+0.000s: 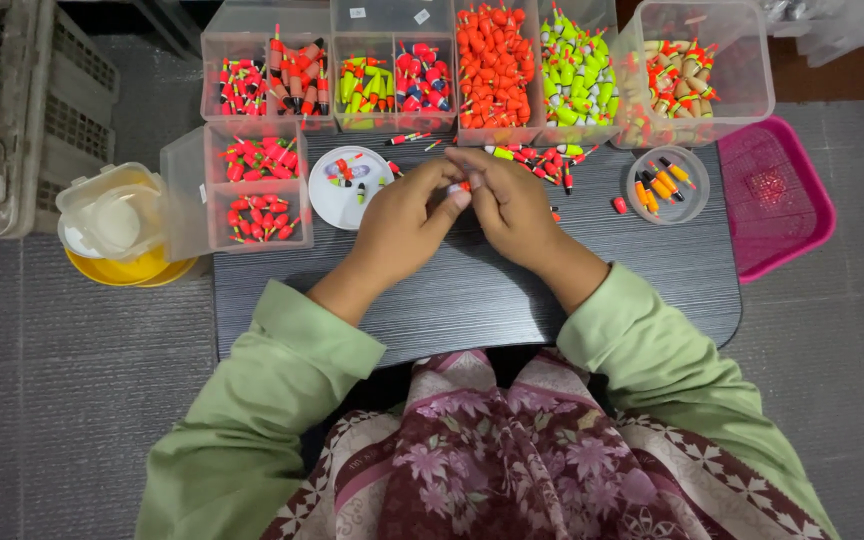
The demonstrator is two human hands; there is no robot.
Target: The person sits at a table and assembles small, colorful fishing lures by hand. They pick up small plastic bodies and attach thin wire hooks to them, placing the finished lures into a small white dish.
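Note:
My left hand [402,222] and my right hand [512,205] meet over the middle of a small dark table [472,300]. Their fingertips pinch one small red fishing float [465,186] between them; most of it is hidden by the fingers. Loose red and green floats [542,160] lie on the table just beyond my right hand. A white round lid [342,190] with a few small parts sits beyond my left hand.
Clear plastic boxes [497,70] full of red, orange and green floats line the far edge. A small clear cup [667,185] holds orange floats at the right. A pink tray [777,195] lies right of the table, a lidded tub on a yellow dish [117,225] at the left.

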